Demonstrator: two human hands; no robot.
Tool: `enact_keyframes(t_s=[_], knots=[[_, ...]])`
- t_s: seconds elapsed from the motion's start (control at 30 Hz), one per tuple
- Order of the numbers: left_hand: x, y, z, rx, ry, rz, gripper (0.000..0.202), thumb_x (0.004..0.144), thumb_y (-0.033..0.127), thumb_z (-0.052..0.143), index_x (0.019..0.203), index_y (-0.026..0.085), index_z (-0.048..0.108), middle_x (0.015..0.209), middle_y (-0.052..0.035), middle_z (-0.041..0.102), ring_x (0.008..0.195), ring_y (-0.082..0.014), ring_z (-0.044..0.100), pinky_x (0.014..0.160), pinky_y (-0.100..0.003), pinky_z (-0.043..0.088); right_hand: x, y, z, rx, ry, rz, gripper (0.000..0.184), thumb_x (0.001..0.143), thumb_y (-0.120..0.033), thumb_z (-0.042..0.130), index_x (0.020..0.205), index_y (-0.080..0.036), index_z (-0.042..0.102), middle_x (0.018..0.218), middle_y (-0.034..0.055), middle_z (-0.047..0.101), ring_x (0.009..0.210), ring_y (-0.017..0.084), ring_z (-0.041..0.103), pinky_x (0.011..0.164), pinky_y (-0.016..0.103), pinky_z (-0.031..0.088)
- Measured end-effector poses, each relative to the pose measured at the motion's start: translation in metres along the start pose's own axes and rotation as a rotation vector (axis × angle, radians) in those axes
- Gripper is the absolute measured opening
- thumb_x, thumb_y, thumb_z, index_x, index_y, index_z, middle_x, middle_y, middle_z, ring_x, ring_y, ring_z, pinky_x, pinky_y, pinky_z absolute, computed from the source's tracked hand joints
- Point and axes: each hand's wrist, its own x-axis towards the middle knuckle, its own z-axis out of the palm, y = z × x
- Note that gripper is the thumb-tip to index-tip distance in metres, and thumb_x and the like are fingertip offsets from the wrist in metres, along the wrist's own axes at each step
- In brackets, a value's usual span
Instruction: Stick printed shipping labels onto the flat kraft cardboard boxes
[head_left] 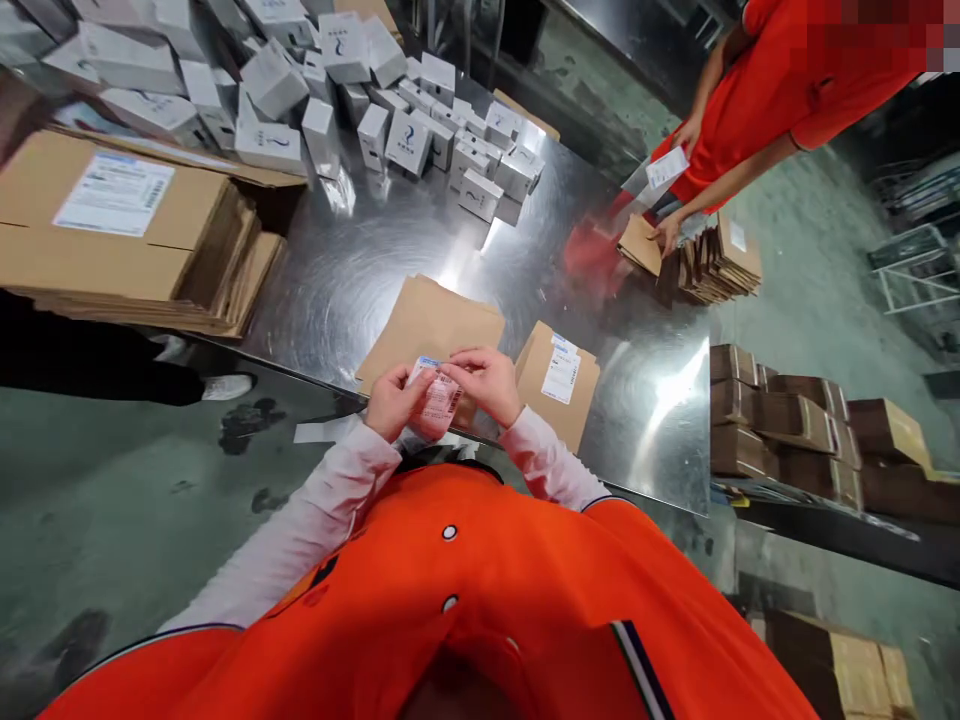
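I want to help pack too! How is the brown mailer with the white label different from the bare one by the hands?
The labelled mailer has a white label on top, while the bare mailer shows only plain brown card. The bare mailer lies behind the paper label pinched by the left hand and right hand; the labelled mailer sits to the right of the right hand. Both lie flat on the steel table.
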Motion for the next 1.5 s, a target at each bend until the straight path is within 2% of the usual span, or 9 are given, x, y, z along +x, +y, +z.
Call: enact_keyframes(t_s=[0.17,0.47,0.57,0.77,0.87,1.0,1.1,1.33,1.5], knots=[[0.006,-0.004,-0.019,-0.06,-0.406,-0.311,0.052,0.04,0.039,0.095,0.079,0.014,0.071,0.071,-0.0081,0.073,0.072,-0.0265,0.07,0.066,-0.034,0.058,0.072,0.029,0.001,-0.185,0.125,0.147,0.018,0.076,-0.037,0.08,0.085,-0.021,0.08,0.111,0.0062,0.069,0.108,0.02,0.064,0.101,0.032,0.046],[0.017,-0.022,-0.044,-0.048,-0.367,-0.45,0.064,0.039,0.046,0.096,0.091,0.015,0.076,0.094,-0.0156,0.078,0.092,-0.037,0.073,0.081,-0.044,0.061,0.125,0.05,0.01,-0.386,0.168,0.306,0.022,0.082,-0.045,0.072,0.091,-0.027,0.079,0.124,0.0042,0.06,0.121,0.025,0.051,0.106,0.044,0.037],[0.005,-0.033,-0.06,0.034,-0.383,-0.465,0.065,0.036,0.049,0.095,0.085,0.013,0.077,0.092,-0.017,0.077,0.091,-0.0379,0.073,0.085,-0.047,0.06,0.122,0.051,0.012,-0.447,0.171,0.299,0.038,0.086,-0.046,0.069,0.118,-0.026,0.072,0.132,0.0097,0.055,0.127,0.029,0.048,0.108,0.049,0.037],[-0.03,-0.043,-0.111,0.214,-0.351,-0.472,0.044,0.047,0.055,0.091,0.068,0.019,0.077,0.067,-0.0123,0.074,0.065,-0.0325,0.071,0.062,-0.043,0.061,0.108,0.05,0.041,-0.547,-0.134,-0.161,0.062,0.093,-0.046,0.061,0.147,-0.017,0.048,0.158,0.0145,0.039,0.15,0.029,0.028,0.124,0.05,0.018],[-0.023,-0.019,-0.123,0.15,-0.392,-0.467,0.045,0.045,0.052,0.093,0.067,0.017,0.075,0.065,-0.0099,0.073,0.062,-0.0298,0.069,0.053,-0.037,0.058,0.097,0.048,0.065,-0.569,-0.066,-0.119,0.073,0.092,-0.052,0.06,0.148,-0.007,0.045,0.161,0.02,0.031,0.154,0.035,0.02,0.124,0.06,0.003],[0.004,0.024,-0.113,-0.055,-0.098,-0.273,0.06,0.027,0.045,0.098,0.07,0.016,0.07,0.069,-0.0066,0.074,0.073,-0.0271,0.069,0.065,-0.035,0.06,0.056,0.044,0.073,-0.547,-0.264,-0.406,0.06,0.094,-0.046,0.059,0.141,-0.01,0.053,0.16,0.0143,0.035,0.153,0.03,0.025,0.124,0.058,0.0],[0.028,0.041,-0.095,-0.155,0.099,-0.001,0.054,0.042,0.044,0.094,0.08,0.016,0.066,0.08,-0.0038,0.074,0.086,-0.0254,0.068,0.082,-0.039,0.058,0.01,0.045,0.053,-0.464,-0.501,-0.633,0.044,0.093,-0.042,0.062,0.132,-0.022,0.061,0.157,0.0049,0.044,0.151,0.024,0.03,0.128,0.053,0.006],[0.064,0.026,-0.043,0.687,0.026,0.158,0.008,0.075,0.018,0.068,0.079,0.011,0.068,0.112,-0.0117,0.072,0.134,-0.0351,0.049,0.117,-0.05,0.031,-0.048,0.045,0.03,-0.471,0.062,0.323,0.056,0.097,-0.041,0.053,0.141,-0.006,0.051,0.151,0.027,0.042,0.137,0.038,0.043,0.112,0.057,0.038],[0.037,0.04,-0.029,0.503,0.008,0.19,0.029,0.079,0.035,0.068,0.095,0.011,0.072,0.116,-0.0109,0.073,0.123,-0.0332,0.059,0.111,-0.049,0.043,-0.045,0.059,0.009,-0.086,0.293,0.264,0.06,0.099,-0.045,0.048,0.146,-0.009,0.044,0.154,0.0197,0.043,0.143,0.024,0.041,0.118,0.039,0.036]])
